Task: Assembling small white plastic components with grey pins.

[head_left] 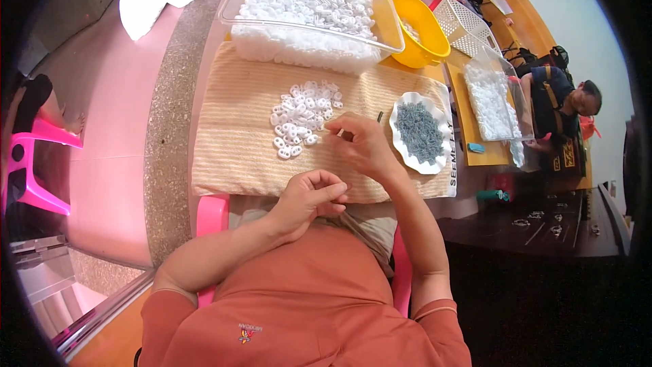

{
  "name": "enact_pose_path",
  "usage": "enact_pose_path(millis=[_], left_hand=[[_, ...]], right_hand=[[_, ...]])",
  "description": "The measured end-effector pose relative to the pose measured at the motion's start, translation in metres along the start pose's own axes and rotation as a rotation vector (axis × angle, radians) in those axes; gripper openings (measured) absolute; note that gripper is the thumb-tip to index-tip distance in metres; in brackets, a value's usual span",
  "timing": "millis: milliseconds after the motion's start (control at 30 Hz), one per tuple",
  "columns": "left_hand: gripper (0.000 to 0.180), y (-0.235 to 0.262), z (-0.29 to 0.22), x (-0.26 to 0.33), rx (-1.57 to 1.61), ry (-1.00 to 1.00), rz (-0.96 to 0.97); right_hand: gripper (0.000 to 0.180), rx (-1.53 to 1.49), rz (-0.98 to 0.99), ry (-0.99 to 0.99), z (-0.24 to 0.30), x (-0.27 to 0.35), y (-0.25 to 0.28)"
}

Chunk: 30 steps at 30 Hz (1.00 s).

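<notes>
A loose pile of small white plastic pieces [302,112], oval with two holes each, lies on the striped beige towel [231,119]. Just right of the pile, my right hand [367,146] hovers with its fingers curled and thumb and forefinger close together; anything in them is too small to make out. My left hand [309,200] is near the towel's front edge, thumb pressed to curled fingers, and what it may hold is hidden. To the right stands a white wavy-rimmed dish [405,153] of small dark grey pieces [421,132]. One dark piece [380,117] lies beside it.
Behind the pile stands a clear bin [312,24] full of white pieces, with a yellow basin [418,30] beside it. Farther right are a white perforated basket [468,27], another clear bin [492,102] and a seated person [560,102]. A pink chair [30,170] is at left.
</notes>
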State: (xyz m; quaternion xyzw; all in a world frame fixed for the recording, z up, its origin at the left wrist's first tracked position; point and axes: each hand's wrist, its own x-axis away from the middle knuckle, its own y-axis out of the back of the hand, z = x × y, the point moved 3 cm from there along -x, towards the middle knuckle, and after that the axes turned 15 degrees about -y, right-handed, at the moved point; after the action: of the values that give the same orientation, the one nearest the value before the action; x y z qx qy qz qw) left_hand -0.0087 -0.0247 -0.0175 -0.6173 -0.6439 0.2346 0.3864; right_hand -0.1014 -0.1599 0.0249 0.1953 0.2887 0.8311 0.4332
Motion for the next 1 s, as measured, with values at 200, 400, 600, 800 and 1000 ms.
enact_pose_path(millis=[200,400,600,800,1000], left_hand=[[0.009,-0.004,-0.002,0.001,-0.007,-0.003,-0.016],[0.009,-0.003,-0.002,0.000,-0.010,0.001,-0.010],[0.008,0.000,0.000,-0.001,-0.012,0.007,-0.003],[0.009,0.000,-0.004,0.000,-0.005,-0.022,-0.015],[0.012,0.001,-0.005,-0.001,0.022,-0.068,-0.070]], right_hand=[[0.018,0.346,-0.130,0.064,0.004,-0.007,-0.013],[0.018,0.406,-0.217,-0.035,0.004,-0.010,-0.024],[0.015,0.403,-0.282,0.004,-0.002,-0.006,-0.025],[0.011,0.116,-0.183,-0.015,0.003,0.014,-0.005],[0.012,-0.236,-0.007,-0.153,-0.003,0.042,0.001]])
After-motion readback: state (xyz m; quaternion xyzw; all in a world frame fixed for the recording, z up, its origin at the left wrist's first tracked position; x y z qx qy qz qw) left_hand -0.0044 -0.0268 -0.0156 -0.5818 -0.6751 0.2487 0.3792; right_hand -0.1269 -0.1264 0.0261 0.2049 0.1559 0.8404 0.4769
